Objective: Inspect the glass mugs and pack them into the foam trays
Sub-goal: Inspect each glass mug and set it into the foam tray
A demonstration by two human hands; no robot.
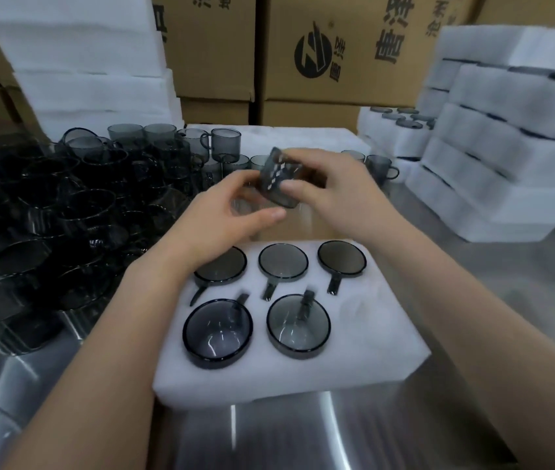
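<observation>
A smoky grey glass mug (278, 179) is tilted in the air above the table, held between both hands. My left hand (225, 218) grips it from the left, and my right hand (333, 188) holds it from the right with the thumb across its side. Below them lies a white foam tray (364, 337) with several mugs seated in its holes, such as one front mug (217, 329) and another (298, 325) beside it. The tray's front right hole (364, 310) looks empty.
A crowd of loose dark mugs (66, 212) covers the steel table (303, 435) on the left. Stacks of foam trays (493, 157) rise on the right, with more foam (82, 62) at the back left. Cardboard boxes (344, 52) stand behind.
</observation>
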